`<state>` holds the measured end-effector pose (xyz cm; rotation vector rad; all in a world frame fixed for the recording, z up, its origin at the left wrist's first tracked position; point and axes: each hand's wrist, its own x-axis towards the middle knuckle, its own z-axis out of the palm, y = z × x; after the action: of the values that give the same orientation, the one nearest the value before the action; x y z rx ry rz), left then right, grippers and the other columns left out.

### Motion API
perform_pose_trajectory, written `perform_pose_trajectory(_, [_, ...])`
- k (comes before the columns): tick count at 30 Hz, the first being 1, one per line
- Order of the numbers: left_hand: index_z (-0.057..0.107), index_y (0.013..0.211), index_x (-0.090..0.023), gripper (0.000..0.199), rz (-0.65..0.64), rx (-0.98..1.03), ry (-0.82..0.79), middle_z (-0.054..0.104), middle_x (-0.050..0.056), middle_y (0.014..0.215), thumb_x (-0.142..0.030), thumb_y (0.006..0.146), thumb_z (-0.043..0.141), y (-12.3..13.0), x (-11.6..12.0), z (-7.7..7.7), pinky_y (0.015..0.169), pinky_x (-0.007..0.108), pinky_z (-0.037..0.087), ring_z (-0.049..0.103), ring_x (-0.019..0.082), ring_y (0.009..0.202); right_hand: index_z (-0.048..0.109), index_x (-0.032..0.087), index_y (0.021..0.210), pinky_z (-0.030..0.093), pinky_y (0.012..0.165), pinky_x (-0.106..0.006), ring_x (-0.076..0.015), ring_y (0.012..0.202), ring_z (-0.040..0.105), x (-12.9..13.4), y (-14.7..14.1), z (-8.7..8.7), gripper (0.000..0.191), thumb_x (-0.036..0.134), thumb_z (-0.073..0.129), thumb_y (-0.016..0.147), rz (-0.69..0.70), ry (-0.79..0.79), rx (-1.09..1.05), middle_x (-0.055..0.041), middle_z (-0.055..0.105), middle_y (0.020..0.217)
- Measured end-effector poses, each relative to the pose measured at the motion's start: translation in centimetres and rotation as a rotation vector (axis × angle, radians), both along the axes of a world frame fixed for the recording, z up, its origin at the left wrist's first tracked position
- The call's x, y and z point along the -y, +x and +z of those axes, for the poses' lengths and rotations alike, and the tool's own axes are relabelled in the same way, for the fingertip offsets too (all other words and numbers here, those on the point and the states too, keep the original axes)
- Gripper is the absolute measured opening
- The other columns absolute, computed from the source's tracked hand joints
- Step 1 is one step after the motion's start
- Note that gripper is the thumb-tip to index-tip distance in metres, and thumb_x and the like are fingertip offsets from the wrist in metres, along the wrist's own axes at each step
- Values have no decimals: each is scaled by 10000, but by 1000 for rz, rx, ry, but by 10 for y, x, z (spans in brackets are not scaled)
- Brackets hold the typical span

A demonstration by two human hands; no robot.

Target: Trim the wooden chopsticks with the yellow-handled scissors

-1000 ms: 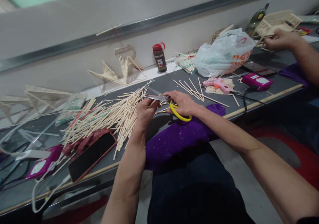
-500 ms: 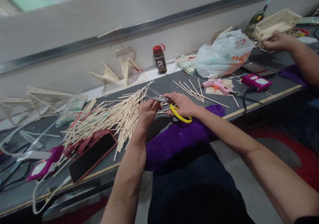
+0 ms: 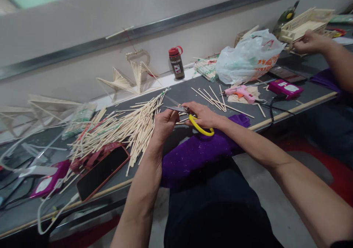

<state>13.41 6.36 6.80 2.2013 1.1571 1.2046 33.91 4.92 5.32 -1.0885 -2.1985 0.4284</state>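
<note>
My right hand [image 3: 202, 115] is closed on yellow-handled scissors [image 3: 200, 127], whose blades are parted and point left over the table. My left hand [image 3: 165, 122] is closed in a pinch at the blades, beside the right fingers; what it grips is too small to make out, though pale stick ends show near the fingertips. A large pile of thin wooden sticks [image 3: 140, 125] lies left of my left hand. Several loose sticks [image 3: 212, 99] are spread on the table beyond my right hand. A purple cloth [image 3: 193, 156] lies below both hands, at the table edge.
A pink glue gun [image 3: 241, 92], a magenta box [image 3: 286, 89] and a plastic bag [image 3: 248, 58] are at the right. A bottle [image 3: 176, 64] stands by the wall. A phone [image 3: 102, 172] lies front left. Another person's hand [image 3: 311, 42] touches a stick-built tray [image 3: 309, 24].
The view has shifted slightly. My hands and the scissors have hardly moved. The scissors are still parted.
</note>
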Motion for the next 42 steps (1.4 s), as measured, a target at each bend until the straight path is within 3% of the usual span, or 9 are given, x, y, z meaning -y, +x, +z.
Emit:
perform_pose_trajectory(5, [617, 562, -190, 402, 14, 20, -20, 572, -12, 503, -391, 905, 552, 2, 1, -2, 524, 227, 344, 484, 96, 482, 457, 216, 1330, 476, 912, -412, -230, 1016, 587, -2, -1, -1, 555, 160, 568, 789, -35, -19, 41, -107, 602, 1262])
perform_pose_trajectory(16, [654, 607, -179, 351, 32, 53, -70, 582, -10, 512, -360, 892, 560, 3, -4, -5, 490, 234, 329, 437, 83, 447, 571, 184, 1209, 457, 803, -335, -204, 864, 584, -2, -3, 2, 413, 205, 535, 798, -129, 13, 63, -95, 664, 1044])
perform_pose_trajectory(20, [705, 892, -183, 235, 23, 182, -77, 637, -27, 586, -399, 876, 614, 4, -2, -2, 492, 202, 364, 466, 73, 462, 630, 171, 1125, 386, 645, -257, -145, 666, 537, -8, 4, 1, 334, 225, 515, 817, -245, 0, -63, -20, 649, 787])
perform_pose_trajectory(26, [721, 944, -177, 283, -5, 363, -111, 613, -37, 579, -437, 865, 640, 3, -3, 0, 427, 183, 342, 432, 48, 406, 635, 185, 1161, 396, 667, -252, -141, 659, 541, -12, 14, 1, 421, 335, 609, 769, -406, 85, -224, 10, 630, 768])
perform_pose_trajectory(29, [733, 958, -180, 293, -15, 575, -125, 566, -41, 559, -446, 857, 663, 1, -6, 6, 404, 171, 307, 414, 41, 418, 600, 204, 1228, 427, 699, -273, -166, 709, 583, -13, 19, 2, 496, 399, 634, 773, -504, 81, -223, 6, 642, 809])
perform_pose_trajectory(32, [722, 963, -187, 230, -57, 843, -211, 532, -53, 572, -383, 845, 699, -2, -10, 18, 372, 152, 249, 372, 25, 415, 544, 216, 1315, 459, 752, -312, -212, 828, 634, -15, 25, 3, 547, 376, 618, 798, -637, 62, -111, -41, 682, 960])
perform_pose_trajectory(35, [694, 926, -179, 143, -102, 1016, -299, 583, -44, 636, -275, 827, 729, -5, -14, 31, 394, 131, 305, 441, 19, 455, 471, 192, 1392, 475, 831, -372, -280, 993, 647, -17, 30, 4, 597, 337, 580, 823, -748, 17, 118, -118, 683, 1107])
perform_pose_trajectory(38, [658, 888, -176, 111, -77, 1114, -359, 607, -39, 636, -280, 871, 692, -6, -20, 41, 406, 130, 341, 495, 25, 464, 431, 178, 1416, 481, 865, -402, -320, 1072, 640, -18, 31, 5, 642, 327, 591, 812, -751, -73, 336, -169, 670, 1176])
perform_pose_trajectory(42, [656, 936, -190, 128, -65, 1191, -393, 498, -79, 514, -293, 956, 582, -6, -28, 47, 323, 146, 203, 325, 11, 338, 483, 164, 1356, 498, 797, -380, -323, 1025, 669, -18, 30, 7, 572, 331, 587, 819, -730, -178, 485, -186, 677, 1151])
